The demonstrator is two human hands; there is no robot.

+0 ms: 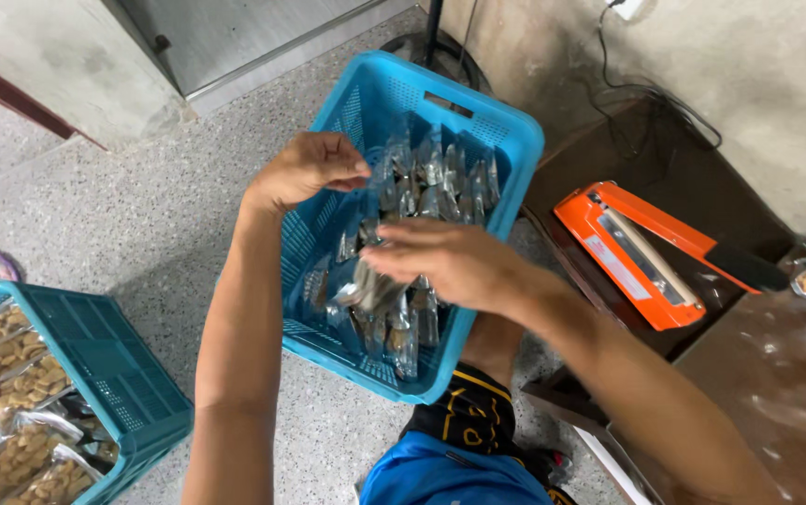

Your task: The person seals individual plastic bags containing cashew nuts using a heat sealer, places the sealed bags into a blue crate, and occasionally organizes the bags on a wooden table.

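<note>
Both hands are over the blue plastic crate (338, 122) on the speckled floor (141, 234). The left hand (309, 168) pinches the top of a clear packet (375, 187). The right hand (450, 262) grasps a bundle of clear packets (370, 290). An orange heat sealer (637, 257) lies on the brown bench (777, 374) nearby.

There is one view only, from a camera worn on the person's head. It looks steeply down and a little forward, close to the work, so both forearms enter from 6 o'clock. The blue crate (394, 93) fills the centre. A teal crate (104, 374) is cut off at 8 o'clock, and an orange sealing machine (646, 252) sits at 3 o'clock. The wall runs along 1 o'clock.
</note>
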